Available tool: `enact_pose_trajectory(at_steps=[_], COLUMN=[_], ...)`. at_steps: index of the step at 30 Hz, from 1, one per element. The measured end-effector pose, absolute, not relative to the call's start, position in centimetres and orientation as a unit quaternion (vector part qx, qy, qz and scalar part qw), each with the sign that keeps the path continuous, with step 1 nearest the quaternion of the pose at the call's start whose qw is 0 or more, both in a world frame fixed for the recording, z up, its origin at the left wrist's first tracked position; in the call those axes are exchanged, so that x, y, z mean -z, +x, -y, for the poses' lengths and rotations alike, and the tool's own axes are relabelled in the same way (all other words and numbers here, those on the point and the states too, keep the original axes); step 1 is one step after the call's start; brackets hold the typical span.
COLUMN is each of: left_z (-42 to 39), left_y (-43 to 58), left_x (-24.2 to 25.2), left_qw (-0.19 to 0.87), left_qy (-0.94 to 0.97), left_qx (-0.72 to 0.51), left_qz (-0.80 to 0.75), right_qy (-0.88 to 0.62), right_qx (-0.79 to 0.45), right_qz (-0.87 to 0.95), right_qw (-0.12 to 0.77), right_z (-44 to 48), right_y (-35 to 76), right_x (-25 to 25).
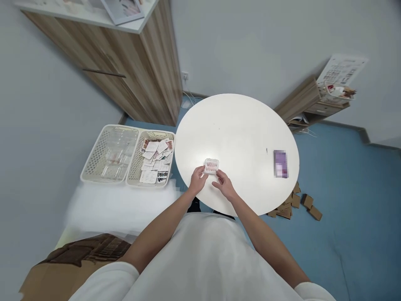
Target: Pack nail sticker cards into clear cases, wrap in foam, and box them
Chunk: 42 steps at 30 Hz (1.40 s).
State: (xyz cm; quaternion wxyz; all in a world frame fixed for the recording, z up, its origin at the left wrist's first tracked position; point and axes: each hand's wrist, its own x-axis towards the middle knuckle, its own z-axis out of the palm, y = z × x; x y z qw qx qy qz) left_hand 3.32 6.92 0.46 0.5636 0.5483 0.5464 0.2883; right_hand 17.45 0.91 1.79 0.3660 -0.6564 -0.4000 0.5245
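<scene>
A small clear plastic case with two rows of pinkish pieces, which look like press-on nails, is between my hands over the near part of the white round table. My left hand grips the case's left side, its thumb close to the lower left corner. At the lower right corner, the fingertips of my right hand press against the case while its thumb points left, apart from it. Whether the case rests on the tabletop or is slightly raised, I cannot tell.
A blurred purple item lies at the table's right. Left of the table stand a basket of cards and a basket of clear plastic boxes. Brown cardboard pieces lie on the floor. A wooden cabinet stands behind the baskets.
</scene>
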Motion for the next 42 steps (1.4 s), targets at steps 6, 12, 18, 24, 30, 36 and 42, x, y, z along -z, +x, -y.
enact_pose_trajectory(at_steps=[6, 12, 18, 24, 30, 36, 42], left_z=[-4.0, -2.5, -2.0, -0.7, 1.2, 1.5, 0.6], left_y=[9.4, 13.8, 15.2, 13.6, 12.0, 12.2, 10.9], left_x=[-0.9, -0.6, -0.3, 0.0, -0.1, -0.4, -0.1], left_qw=[0.560, 0.529, 0.464, 0.325, 0.271, 0.229, 0.206], left_qy=[0.620, 0.685, 0.707, 0.782, 0.839, 0.859, 0.884], left_qx=[-0.220, -0.146, -0.101, -0.083, -0.002, 0.019, -0.001], left_qz=[-0.504, -0.479, -0.524, -0.526, -0.471, -0.457, -0.421], right_qy=[-0.703, -0.710, -0.699, -0.687, -0.654, -0.681, -0.663], right_qx=[-0.458, -0.469, -0.466, -0.334, -0.243, -0.226, -0.297], right_qz=[0.437, 0.430, 0.479, 0.621, 0.715, 0.696, 0.685], right_qw=[0.324, 0.301, 0.253, 0.174, 0.049, 0.001, 0.053], right_z=[3.5, 5.3, 5.0, 6.5, 6.7, 5.1, 6.5], right_y=[24.2, 28.7, 30.3, 30.8, 30.7, 29.9, 30.1], right_x=[-1.6, -0.9, 0.5, 1.1, 1.2, 0.7, -0.8])
